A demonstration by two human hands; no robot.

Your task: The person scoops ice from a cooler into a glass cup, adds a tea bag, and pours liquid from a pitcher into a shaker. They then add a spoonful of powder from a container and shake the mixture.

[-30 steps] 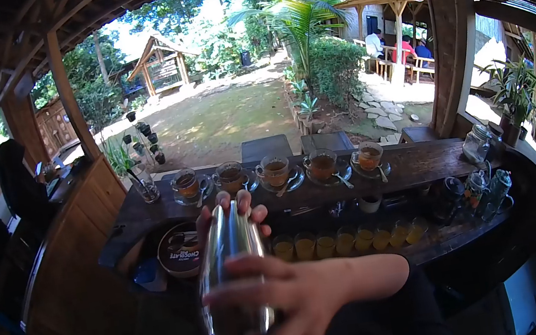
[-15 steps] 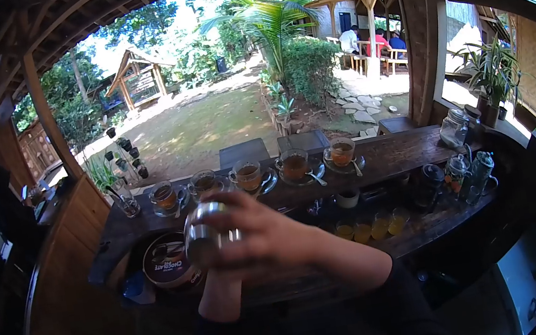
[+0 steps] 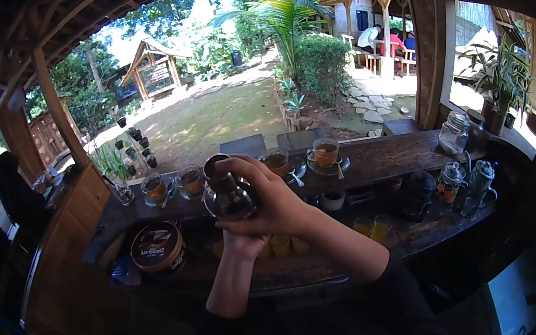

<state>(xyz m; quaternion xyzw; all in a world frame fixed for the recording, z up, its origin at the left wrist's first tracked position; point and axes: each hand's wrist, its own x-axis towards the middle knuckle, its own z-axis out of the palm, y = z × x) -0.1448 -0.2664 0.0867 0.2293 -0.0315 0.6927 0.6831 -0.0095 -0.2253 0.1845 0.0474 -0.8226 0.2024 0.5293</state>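
Observation:
A shiny metal shaker is held up in front of me over the counter, its narrower end pointing up. My right hand wraps round its right side, fingers near the top and thumb low. Below it, my left hand supports the shaker's lower part, its fingers partly hidden. Behind the shaker, glass cups of brown drink stand on saucers with spoons, among them one cup at the right and one at the left.
A round chocolate tub sits on the lower shelf at left. Several small glasses of yellow liquid stand behind my forearms. Glass jars and lidded glass pots are at right. People sit under a distant shelter.
The shaker has moved up and slightly right, from tilted and blurred to more upright. My hands have moved with it, and the view has shifted slightly.

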